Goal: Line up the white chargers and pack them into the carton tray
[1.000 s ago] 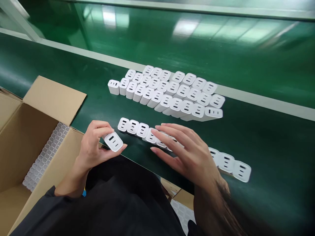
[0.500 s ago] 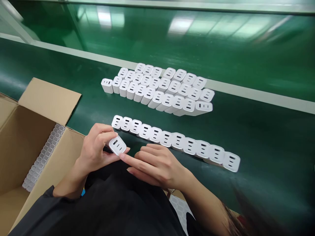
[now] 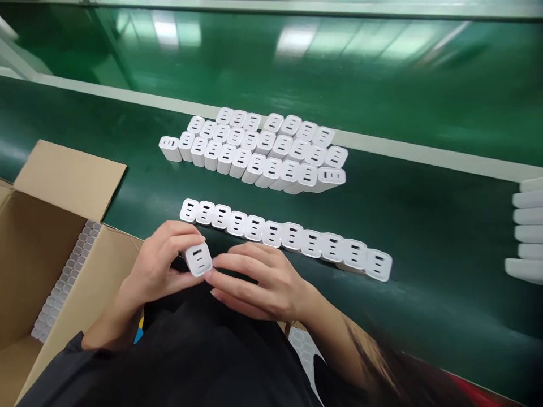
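My left hand [image 3: 159, 265] is closed around a white charger [image 3: 198, 260], its face with one wide and two narrow ports tilted up. The fingertips of my right hand [image 3: 263, 280] touch the charger's right edge and lower corner; its fingers are apart, with the thumb below and off the charger. Just beyond my hands, a row of matching white chargers [image 3: 271, 233] stands side by side, port faces up. Farther back, a block of more chargers [image 3: 254, 164] stands in several rows; the two at the ends of its front row are turned sideways.
An open cardboard box [image 3: 91, 282] stands at the left, a flap [image 3: 70, 178] over the green work surface [image 3: 424, 215]. Inside it is a translucent divided tray [image 3: 63, 288]. White pieces [image 3: 528, 232] lie stacked at the right edge. A pale rail [image 3: 403, 151] runs behind the chargers.
The view has shifted right, bringing the white stack into sight. The held charger has turned slightly in my left hand, and another fingertip of my right hand has come to its edge.
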Tool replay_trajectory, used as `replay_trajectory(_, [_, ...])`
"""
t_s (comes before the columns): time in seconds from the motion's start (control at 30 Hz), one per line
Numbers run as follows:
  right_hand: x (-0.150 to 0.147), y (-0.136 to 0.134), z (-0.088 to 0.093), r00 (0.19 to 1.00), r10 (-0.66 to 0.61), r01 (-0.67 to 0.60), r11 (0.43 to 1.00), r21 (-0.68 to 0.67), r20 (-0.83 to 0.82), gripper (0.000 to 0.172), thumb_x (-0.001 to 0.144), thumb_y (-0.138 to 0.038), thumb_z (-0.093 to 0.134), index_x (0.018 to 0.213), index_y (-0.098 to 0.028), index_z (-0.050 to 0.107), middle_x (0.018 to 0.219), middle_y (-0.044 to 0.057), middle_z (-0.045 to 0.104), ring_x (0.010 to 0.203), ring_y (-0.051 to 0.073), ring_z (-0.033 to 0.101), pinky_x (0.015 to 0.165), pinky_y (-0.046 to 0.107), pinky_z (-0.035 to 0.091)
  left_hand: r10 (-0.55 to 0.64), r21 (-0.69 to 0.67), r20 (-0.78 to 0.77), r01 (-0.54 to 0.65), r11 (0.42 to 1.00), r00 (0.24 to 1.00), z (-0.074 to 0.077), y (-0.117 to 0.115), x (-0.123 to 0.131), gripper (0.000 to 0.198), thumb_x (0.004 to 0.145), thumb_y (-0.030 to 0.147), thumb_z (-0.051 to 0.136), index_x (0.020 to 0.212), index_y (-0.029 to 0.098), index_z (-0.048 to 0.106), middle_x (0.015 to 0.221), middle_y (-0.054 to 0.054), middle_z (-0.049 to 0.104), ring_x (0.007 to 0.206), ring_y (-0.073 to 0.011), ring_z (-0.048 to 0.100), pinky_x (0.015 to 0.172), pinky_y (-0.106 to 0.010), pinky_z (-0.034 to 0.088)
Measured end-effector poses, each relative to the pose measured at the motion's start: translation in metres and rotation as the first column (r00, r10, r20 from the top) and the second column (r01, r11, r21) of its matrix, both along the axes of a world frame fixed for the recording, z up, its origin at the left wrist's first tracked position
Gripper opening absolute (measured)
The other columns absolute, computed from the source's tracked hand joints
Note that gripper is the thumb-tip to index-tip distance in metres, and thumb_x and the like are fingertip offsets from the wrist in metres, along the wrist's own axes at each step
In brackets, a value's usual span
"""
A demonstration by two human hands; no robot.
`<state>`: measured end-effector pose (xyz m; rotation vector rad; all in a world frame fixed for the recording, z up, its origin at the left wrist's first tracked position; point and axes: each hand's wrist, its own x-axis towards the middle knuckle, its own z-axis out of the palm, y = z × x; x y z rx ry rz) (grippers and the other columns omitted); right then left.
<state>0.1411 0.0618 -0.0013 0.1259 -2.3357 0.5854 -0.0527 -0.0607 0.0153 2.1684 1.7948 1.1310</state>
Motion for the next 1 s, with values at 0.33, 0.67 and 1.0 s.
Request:
replay_trajectory(0.33, [0.019, -0.029, -0.017, 0.978, -0.085, 0.130, 0.962, -0.239, 0.190, 0.034, 0.095, -0.030, 0.063, 0.127, -0.018, 0.060, 0.124, 0.012, 0.060, 0.106, 0.016, 0.064, 0.089, 0.029, 0.058, -0.110, -0.327, 0.278, 0.202, 0.923, 0.954, -0.035, -0.023, 0.014, 0.063, 0.086, 0.027, 0.072, 0.140, 0.027, 0.040, 0.119, -0.011, 0.063, 0.105, -0.0224, 0.066, 0.083, -0.035, 0.060])
replay_trajectory(0.67, [0.065, -0.054, -0.037, 0.929, -0.233, 0.342, 0.835, -0.430, 0.287, 0.046, 0.090, -0.025, 0.069, 0.135, -0.022, 0.057, 0.121, 0.011, 0.055, 0.110, 0.021, 0.062, 0.091, 0.035, 0.061, -0.262, -0.175, 0.269, 0.314, 0.933, 0.927, -0.066, -0.001, 0.052, 0.054, 0.086, 0.035, 0.073, 0.132, 0.023, 0.047, 0.112, -0.009, 0.070, 0.108, -0.0234, 0.067, 0.103, -0.046, 0.051])
replay_trajectory(1.0, [0.062, -0.054, -0.057, 0.915, -0.328, 0.403, 0.764, -0.504, 0.234, 0.049, 0.088, -0.025, 0.069, 0.136, -0.028, 0.056, 0.124, 0.011, 0.062, 0.110, 0.024, 0.064, 0.089, 0.039, 0.060, -0.262, -0.237, 0.253, 0.323, 0.916, 0.931, -0.069, 0.004, 0.051, 0.056, 0.091, 0.024, 0.064, 0.142, 0.026, 0.042, 0.125, -0.010, 0.064, 0.111, -0.0209, 0.065, 0.091, -0.034, 0.057])
